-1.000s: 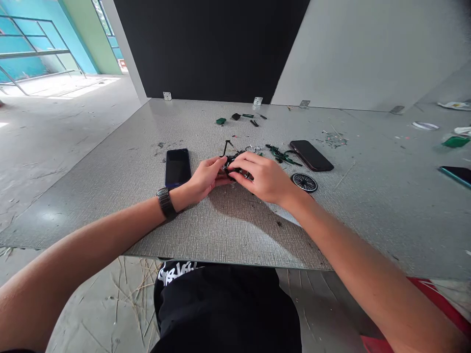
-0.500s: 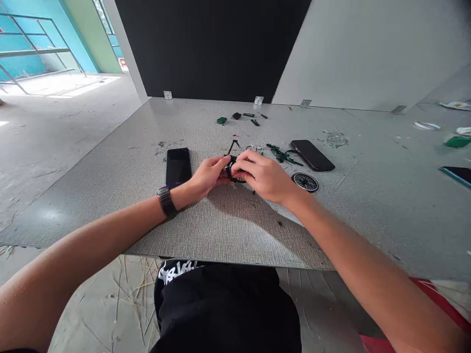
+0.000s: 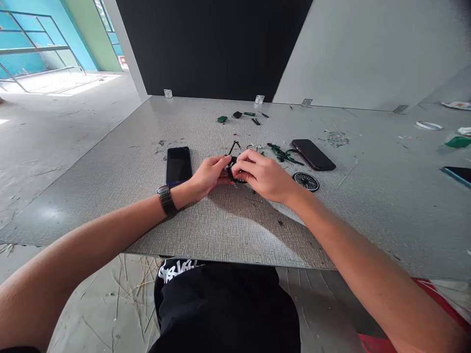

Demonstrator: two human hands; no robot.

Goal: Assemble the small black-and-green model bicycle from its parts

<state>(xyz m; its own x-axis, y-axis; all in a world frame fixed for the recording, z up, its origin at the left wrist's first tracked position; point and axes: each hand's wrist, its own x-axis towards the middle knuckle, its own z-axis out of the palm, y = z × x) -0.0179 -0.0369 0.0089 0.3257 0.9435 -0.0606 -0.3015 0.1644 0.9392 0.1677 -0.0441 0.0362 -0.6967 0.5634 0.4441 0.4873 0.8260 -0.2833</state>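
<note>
My left hand [image 3: 210,176] has its thumb and fingers closed on a small black model part [image 3: 231,165] with a rounded rim. From the right, my right hand [image 3: 262,177] pinches the same part, and its fingertips cover much of it. A thin black forked piece [image 3: 234,145] sticks up just beyond my fingers; whether it joins the held part I cannot tell. Past my right hand lie dark green model pieces [image 3: 283,154] and a little spoked wheel [image 3: 306,182]. Some pale silvery bits [image 3: 256,146] show behind my right knuckles.
A dark phone [image 3: 178,164] lies left of my hands, another phone [image 3: 314,155] to the right. Green and black pieces [image 3: 237,115] are scattered near the upright black panel [image 3: 217,49]. The textured table [image 3: 221,235] ends just before my lap. Metal brackets [image 3: 259,99] line the panel's foot.
Both hands stay almost in place around the black part, with only a tiny shift of my right fingers. The whole view has moved very slightly.
</note>
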